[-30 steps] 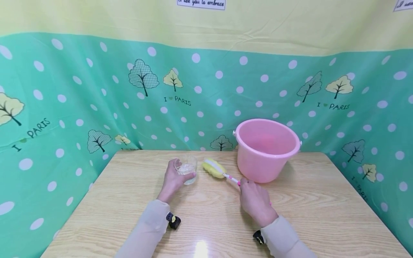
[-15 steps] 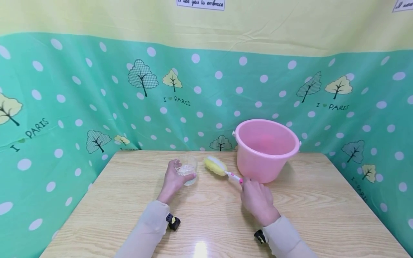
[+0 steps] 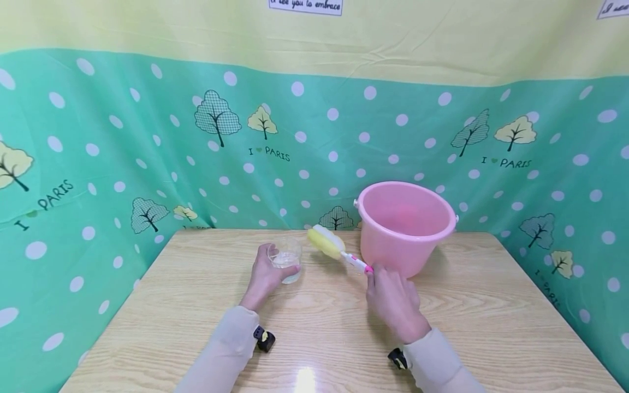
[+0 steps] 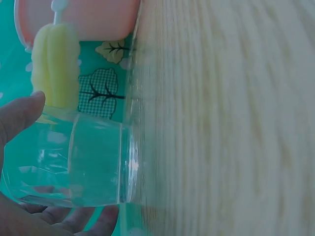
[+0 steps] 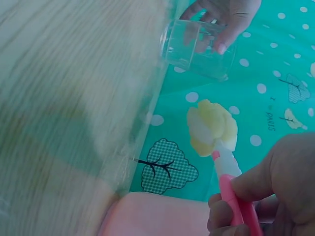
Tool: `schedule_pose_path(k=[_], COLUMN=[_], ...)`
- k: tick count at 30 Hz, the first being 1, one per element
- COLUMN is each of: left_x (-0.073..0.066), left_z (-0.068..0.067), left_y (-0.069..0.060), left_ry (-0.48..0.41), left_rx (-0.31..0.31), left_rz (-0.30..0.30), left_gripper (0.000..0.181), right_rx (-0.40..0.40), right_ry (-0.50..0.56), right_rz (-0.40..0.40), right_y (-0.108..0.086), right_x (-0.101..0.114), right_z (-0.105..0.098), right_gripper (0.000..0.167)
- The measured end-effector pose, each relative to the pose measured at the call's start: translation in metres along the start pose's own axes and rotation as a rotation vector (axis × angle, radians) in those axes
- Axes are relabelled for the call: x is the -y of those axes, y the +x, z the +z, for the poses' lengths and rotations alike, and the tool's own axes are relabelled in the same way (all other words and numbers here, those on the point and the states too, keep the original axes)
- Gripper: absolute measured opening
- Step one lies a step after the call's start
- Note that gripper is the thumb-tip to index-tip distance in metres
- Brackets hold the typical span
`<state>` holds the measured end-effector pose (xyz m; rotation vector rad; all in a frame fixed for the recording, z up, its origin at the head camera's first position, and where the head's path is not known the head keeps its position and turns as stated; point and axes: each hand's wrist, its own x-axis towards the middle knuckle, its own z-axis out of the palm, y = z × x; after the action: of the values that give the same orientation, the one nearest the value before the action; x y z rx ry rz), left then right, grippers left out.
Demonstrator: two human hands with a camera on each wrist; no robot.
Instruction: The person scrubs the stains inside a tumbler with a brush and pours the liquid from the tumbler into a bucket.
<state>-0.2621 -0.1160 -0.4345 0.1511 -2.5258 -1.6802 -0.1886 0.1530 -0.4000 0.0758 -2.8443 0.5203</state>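
The left hand (image 3: 265, 277) grips a clear glass (image 3: 286, 261) from its left side; the glass stands upright on the table, its base on the wood in the left wrist view (image 4: 98, 157). In the right hand (image 3: 395, 301) is the pink and white handle (image 3: 356, 263) of a sponge brush. The brush's yellow and white head (image 3: 326, 242) is raised above the table, to the right of the glass and apart from it. In the right wrist view the thumb and curled fingers hold the pink handle (image 5: 229, 189), with the sponge head (image 5: 211, 128) beyond.
A pink bucket (image 3: 403, 251) stands at the back right of the wooden table (image 3: 314, 338), close behind the right hand. Green patterned cloth (image 3: 314, 180) hangs along the back and both sides.
The right hand has lifted slightly, and the brush head has risen and tilted up. The left hand and glass have barely shifted. The bucket has not moved.
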Motion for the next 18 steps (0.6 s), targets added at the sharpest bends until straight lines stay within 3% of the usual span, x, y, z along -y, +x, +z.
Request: schedule_pose_path(k=[18], left_x=[0.0006], left_z=[0.0024], left_y=[-0.0003], left_ry=[-0.007], left_rx=[0.024], left_rz=[0.015], left_gripper=[0.094], right_rx=[-0.007], right_ry=[0.096], right_rz=[-0.006], right_y=[-0.0003], right_x=[0.0013], right_z=[-0.0076], right_gripper=[0.025])
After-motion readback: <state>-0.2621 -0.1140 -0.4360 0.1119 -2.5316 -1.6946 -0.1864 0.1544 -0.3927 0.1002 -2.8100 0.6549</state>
